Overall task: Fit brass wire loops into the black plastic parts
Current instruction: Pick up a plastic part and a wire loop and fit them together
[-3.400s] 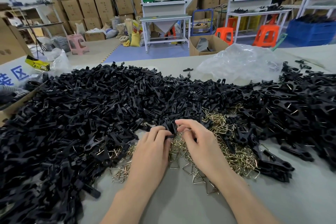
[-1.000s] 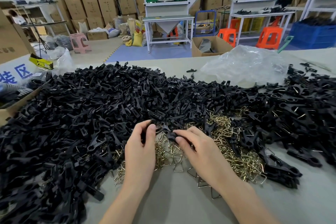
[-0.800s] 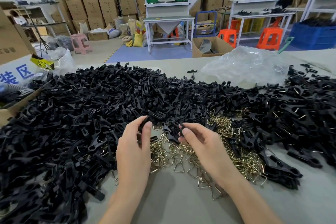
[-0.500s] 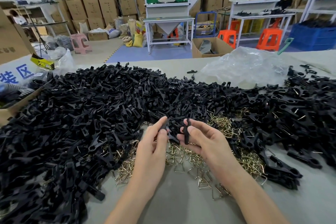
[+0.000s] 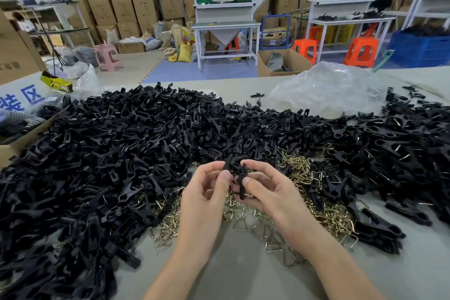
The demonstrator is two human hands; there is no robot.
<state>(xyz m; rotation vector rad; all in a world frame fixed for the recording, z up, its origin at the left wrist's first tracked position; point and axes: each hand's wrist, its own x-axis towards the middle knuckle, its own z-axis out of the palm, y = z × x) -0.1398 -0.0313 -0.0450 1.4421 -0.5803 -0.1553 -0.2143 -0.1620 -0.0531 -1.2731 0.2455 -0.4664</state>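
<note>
A wide heap of black plastic parts (image 5: 126,143) covers the grey table (image 5: 243,282). Brass wire loops (image 5: 314,178) lie in a loose pile in front of it, beneath my hands. My left hand (image 5: 207,192) pinches one black plastic part (image 5: 228,164) between thumb and fingers. My right hand (image 5: 265,187) pinches a second black part (image 5: 243,184) upright. The two parts touch above the loops. I see no loop between my fingers.
A crumpled clear plastic bag (image 5: 328,87) lies at the table's far right. An open cardboard box (image 5: 14,143) sits at the left edge. More black parts with wire (image 5: 394,153) pile on the right. Workbenches, orange stools and stacked cartons stand beyond the table.
Both hands have risen off the loop pile, each with a black part, and brought the two parts together in front of me.
</note>
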